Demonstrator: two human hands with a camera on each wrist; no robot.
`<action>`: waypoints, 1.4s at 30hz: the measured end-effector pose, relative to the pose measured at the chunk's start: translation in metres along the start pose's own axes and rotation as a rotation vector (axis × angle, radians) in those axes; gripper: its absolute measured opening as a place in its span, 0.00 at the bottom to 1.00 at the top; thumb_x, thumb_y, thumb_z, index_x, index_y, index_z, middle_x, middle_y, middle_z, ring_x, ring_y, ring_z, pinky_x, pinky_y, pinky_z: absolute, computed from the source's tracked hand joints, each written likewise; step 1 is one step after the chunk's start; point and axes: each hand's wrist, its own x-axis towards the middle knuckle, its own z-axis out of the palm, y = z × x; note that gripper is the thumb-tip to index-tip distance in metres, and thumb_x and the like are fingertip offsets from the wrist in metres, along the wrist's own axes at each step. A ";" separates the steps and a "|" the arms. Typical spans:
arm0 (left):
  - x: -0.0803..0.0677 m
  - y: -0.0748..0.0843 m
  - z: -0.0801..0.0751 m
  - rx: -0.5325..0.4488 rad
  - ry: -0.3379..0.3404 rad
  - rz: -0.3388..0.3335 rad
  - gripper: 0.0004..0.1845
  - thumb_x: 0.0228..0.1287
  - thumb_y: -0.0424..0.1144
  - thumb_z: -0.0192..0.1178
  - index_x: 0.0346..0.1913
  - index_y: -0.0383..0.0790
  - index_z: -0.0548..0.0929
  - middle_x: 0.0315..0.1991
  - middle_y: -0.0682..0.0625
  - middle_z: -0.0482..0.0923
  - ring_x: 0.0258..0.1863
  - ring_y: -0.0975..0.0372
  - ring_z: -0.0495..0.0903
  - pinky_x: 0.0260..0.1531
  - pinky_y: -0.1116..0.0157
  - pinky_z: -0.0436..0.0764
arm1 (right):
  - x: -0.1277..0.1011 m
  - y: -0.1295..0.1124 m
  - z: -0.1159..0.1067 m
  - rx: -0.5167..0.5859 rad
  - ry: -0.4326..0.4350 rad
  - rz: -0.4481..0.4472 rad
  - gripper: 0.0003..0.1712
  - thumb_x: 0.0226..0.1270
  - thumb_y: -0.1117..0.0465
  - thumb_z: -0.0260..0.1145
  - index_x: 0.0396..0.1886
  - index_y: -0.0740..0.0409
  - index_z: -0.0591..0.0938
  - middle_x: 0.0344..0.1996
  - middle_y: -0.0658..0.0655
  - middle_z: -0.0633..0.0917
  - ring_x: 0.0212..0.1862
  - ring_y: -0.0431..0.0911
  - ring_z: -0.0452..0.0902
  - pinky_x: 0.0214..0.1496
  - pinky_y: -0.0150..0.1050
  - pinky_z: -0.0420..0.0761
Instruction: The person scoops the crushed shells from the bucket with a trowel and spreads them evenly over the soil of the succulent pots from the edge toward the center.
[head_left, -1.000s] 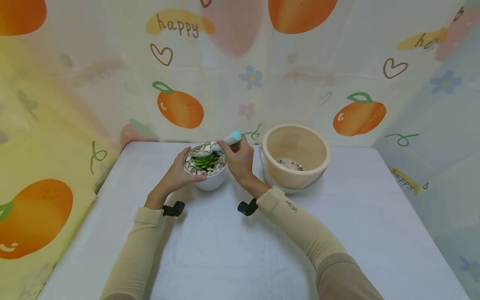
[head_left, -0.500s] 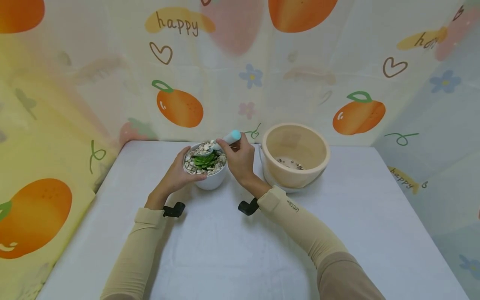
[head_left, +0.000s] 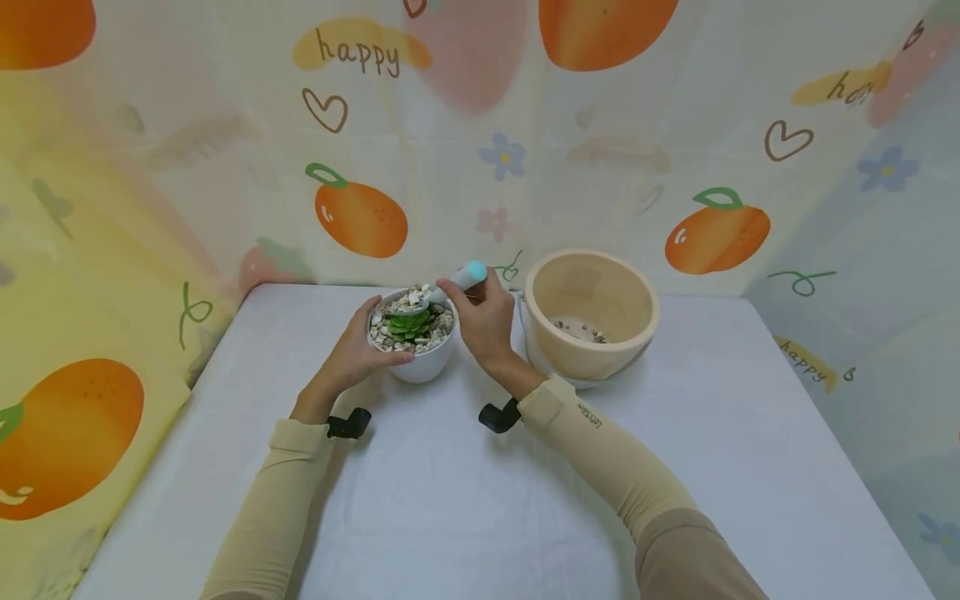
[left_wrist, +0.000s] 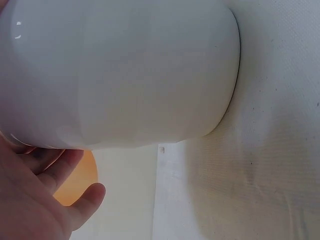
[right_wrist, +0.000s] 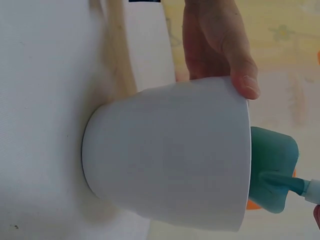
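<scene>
A white pot (head_left: 420,360) holds a green succulent (head_left: 409,323) ringed with pale pebbles. My left hand (head_left: 357,347) grips the pot's left side, thumb on the rim. My right hand (head_left: 482,319) pinches a small spade (head_left: 459,280) with a teal handle end; its blade lies over the pot's far rim, among pebbles. The left wrist view shows the pot's wall (left_wrist: 125,75) filling the frame above my palm (left_wrist: 35,200). The right wrist view shows the pot (right_wrist: 170,160), my left thumb (right_wrist: 222,45) on its rim and the teal blade (right_wrist: 272,175) past it.
A beige bucket (head_left: 633,329) stands just right of my right hand, with a few pebbles (head_left: 581,330) at its bottom. Everything sits on a table with a white cloth (head_left: 480,500). A fruit-print backdrop (head_left: 360,217) closes off the back and both sides.
</scene>
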 end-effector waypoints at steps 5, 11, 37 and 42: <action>-0.001 0.003 0.000 0.007 0.008 -0.001 0.65 0.46 0.54 0.76 0.78 0.42 0.42 0.77 0.38 0.46 0.76 0.44 0.50 0.71 0.40 0.55 | 0.000 0.009 0.002 0.001 0.001 0.000 0.14 0.61 0.67 0.70 0.38 0.72 0.76 0.30 0.69 0.85 0.35 0.58 0.86 0.39 0.44 0.86; -0.002 0.003 0.001 0.042 0.029 -0.001 0.66 0.45 0.58 0.76 0.78 0.39 0.42 0.76 0.36 0.48 0.75 0.44 0.51 0.71 0.40 0.56 | -0.002 0.028 0.005 0.012 -0.014 -0.002 0.14 0.62 0.62 0.70 0.39 0.68 0.76 0.30 0.65 0.86 0.36 0.53 0.87 0.40 0.42 0.86; -0.001 0.000 0.004 -0.009 0.026 -0.005 0.65 0.45 0.54 0.77 0.78 0.43 0.42 0.77 0.38 0.46 0.76 0.45 0.50 0.71 0.40 0.56 | 0.001 0.018 0.005 0.128 -0.085 0.013 0.17 0.66 0.68 0.65 0.48 0.77 0.75 0.42 0.71 0.84 0.47 0.59 0.85 0.51 0.45 0.84; -0.002 0.001 0.008 -0.024 0.060 0.009 0.65 0.45 0.52 0.77 0.78 0.41 0.43 0.76 0.38 0.50 0.75 0.46 0.53 0.71 0.42 0.57 | 0.002 -0.004 0.001 0.122 -0.045 -0.027 0.14 0.64 0.72 0.65 0.44 0.80 0.75 0.39 0.73 0.84 0.43 0.62 0.85 0.47 0.47 0.85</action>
